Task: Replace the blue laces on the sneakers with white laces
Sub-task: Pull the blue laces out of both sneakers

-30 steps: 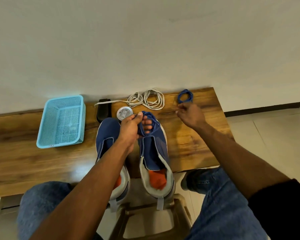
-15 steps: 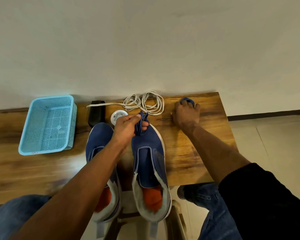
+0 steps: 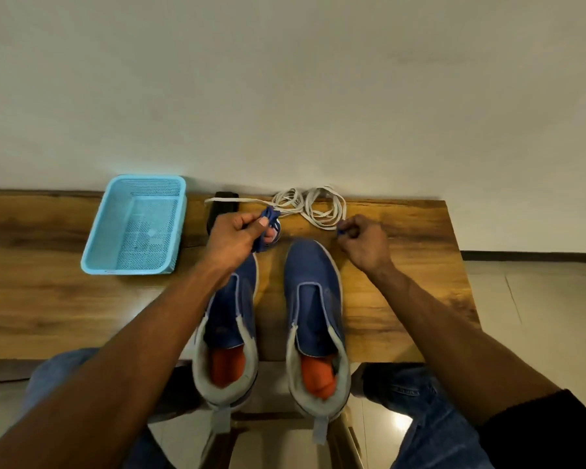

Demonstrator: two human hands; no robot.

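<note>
- A long wooden table [image 3: 403, 299] with a dark-grained top is seen running from the left edge of the view to right of centre, its far edge against a plain pale wall.
- Two blue fabric sneakers [image 3: 313, 299] with grey collars and orange insoles are stood side by side on the near part of the table, toes pointing to the far side and heels overhanging the near edge; no laces are seen threaded in either one.
- A light blue perforated plastic basket [image 3: 97, 252] is placed on the table to the left of the sneakers, well apart from them.
- The left hand [image 3: 232, 240] is held above the toe of the left sneaker, its fingers curled and its thumb pressed down on a bunched blue lace [image 3: 268, 220], which is gripped there.
- The right hand [image 3: 364, 243] is held just right of the right sneaker's toe, fingers curled inward; a small blue piece [image 3: 340, 231] is pinched at its fingertips, though what it is cannot be told.
- A loose coil of white flat laces [image 3: 318, 204] is laid at the far edge of the table, between and beyond the two hands, with one end trailing left.
- A small black object [image 3: 222, 206] is partly hidden behind the left hand, under that trailing end.
</note>
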